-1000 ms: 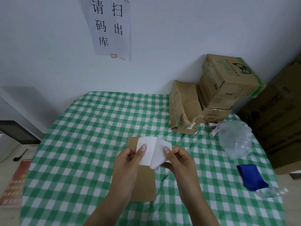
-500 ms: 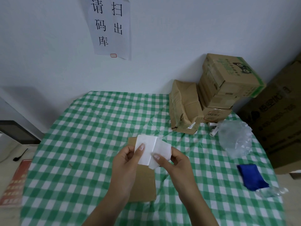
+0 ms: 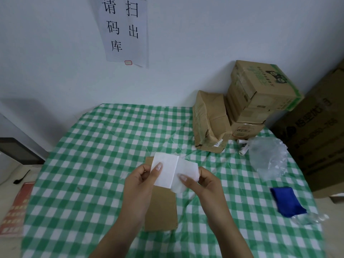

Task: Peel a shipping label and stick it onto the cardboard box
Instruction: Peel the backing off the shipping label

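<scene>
A white shipping label (image 3: 167,170) is held up over the table, partly split from its thin translucent backing (image 3: 187,174). My left hand (image 3: 139,181) pinches the label's left part with thumb on top. My right hand (image 3: 204,181) pinches the backing's right part, the two sheets joined along a vertical line in the middle. Below both hands a flat brown cardboard box (image 3: 161,209) lies on the green checked tablecloth (image 3: 89,174); my hands and the label hide its upper part.
Several cardboard boxes (image 3: 258,101) stack at the back right, with a crumpled one (image 3: 210,123) leaning beside them. A clear plastic bag (image 3: 268,157), small white tubes (image 3: 243,148) and a blue cloth (image 3: 286,203) lie at the right. A big carton (image 3: 316,138) stands off the table's right edge.
My right hand has shifted its pinch on the backing, and the two sheets have opened a little wider. My left hand holds the label almost still.
</scene>
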Action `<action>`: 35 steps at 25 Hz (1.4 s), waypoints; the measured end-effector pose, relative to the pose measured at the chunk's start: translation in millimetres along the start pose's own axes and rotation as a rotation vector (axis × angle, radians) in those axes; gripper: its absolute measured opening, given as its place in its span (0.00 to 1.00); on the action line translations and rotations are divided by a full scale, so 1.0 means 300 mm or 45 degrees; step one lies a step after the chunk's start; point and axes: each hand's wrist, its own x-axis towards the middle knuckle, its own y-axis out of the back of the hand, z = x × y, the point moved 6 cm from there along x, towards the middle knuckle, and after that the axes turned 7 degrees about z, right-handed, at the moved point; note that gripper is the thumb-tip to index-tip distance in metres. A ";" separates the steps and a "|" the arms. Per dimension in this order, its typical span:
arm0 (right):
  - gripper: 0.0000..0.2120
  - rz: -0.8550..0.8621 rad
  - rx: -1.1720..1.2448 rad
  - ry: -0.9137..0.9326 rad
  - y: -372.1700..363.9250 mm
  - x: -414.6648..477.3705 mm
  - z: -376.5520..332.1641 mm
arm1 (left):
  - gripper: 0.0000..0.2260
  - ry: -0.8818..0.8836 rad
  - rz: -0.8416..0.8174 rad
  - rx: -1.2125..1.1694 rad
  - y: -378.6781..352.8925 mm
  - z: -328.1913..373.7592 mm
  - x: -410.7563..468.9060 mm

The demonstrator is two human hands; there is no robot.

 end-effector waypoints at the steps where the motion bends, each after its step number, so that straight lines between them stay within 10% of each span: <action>1: 0.05 0.008 -0.006 -0.006 0.005 0.003 0.002 | 0.12 0.000 0.004 0.003 0.002 0.000 0.002; 35: 0.12 0.264 -0.057 -0.250 0.192 0.112 0.225 | 0.12 0.018 0.113 0.073 0.048 -0.043 0.042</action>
